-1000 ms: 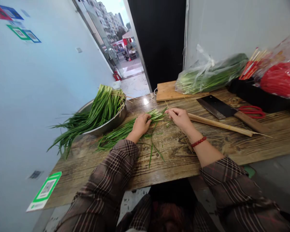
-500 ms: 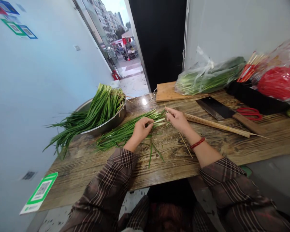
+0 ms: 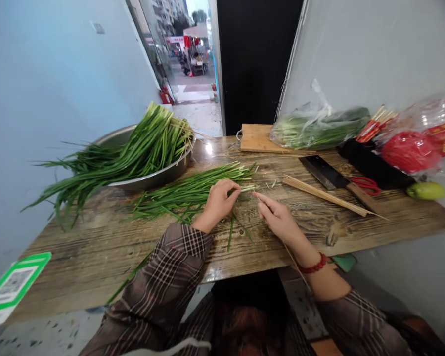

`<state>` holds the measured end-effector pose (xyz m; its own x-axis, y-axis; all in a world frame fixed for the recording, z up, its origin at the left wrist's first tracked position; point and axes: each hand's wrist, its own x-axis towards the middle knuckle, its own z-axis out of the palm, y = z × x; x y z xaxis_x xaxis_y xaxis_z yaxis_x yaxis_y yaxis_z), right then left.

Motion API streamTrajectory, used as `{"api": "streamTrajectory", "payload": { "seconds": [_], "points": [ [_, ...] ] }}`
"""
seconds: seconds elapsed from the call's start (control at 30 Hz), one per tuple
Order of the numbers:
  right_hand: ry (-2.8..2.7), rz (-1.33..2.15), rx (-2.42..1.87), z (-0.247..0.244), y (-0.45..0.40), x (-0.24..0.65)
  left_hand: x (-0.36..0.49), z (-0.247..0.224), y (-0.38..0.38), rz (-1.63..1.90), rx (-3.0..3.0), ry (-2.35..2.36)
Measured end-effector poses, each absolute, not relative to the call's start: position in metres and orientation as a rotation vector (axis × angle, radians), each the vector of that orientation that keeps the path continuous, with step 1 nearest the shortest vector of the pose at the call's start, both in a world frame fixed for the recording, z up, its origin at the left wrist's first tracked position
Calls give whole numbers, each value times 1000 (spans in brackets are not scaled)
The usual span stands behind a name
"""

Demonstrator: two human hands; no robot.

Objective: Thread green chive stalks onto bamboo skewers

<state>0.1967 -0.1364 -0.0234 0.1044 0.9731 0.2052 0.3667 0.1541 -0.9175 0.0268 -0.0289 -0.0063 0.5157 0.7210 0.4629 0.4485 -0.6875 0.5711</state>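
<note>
Stick meets chives: and there we were, bringing a thin stick [image 3: 291,254] up to the pinched chives [image 3: 247,188], tip just beside the pale ends; contact, we couldn't tell!
Left hand [image 3: 218,201]: fingers closed on those chives, ends poking out towards the stick.
Right hand [image 3: 280,220]: fingers gripping the stick near its tip.
Next move: called, we judged, for tip and stems in line.
Chive pile [image 3: 187,190]: on the worktop [image 3: 107,247], just beyond our left fingers.

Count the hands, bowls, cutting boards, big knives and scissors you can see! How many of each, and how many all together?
Hands: 2, the left hand and the right hand
Metal bowl: 1
Cutting board: 1
Big knife: 1
Scissors with red handles: 1
Total: 6
</note>
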Motion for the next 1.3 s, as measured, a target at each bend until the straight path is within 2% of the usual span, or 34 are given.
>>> {"api": "streamTrajectory", "payload": {
  "seconds": [0.13, 0.37, 0.67, 1.3],
  "points": [
    [-1355, 770, -1368, -33, -155, 183, 28, 1, -43, 939, 2477, 902],
    [-1366, 520, -1418, -43, -160, 178, 39, -5, -49, 864, 2218, 759],
    [-1306, 691, -1423, -47, -160, 180, 39, -6, -48, 803, 2086, 800],
    [-1357, 745, -1377, -42, -160, 179, 38, -2, -50, 833, 2108, 802]
  ]
}}
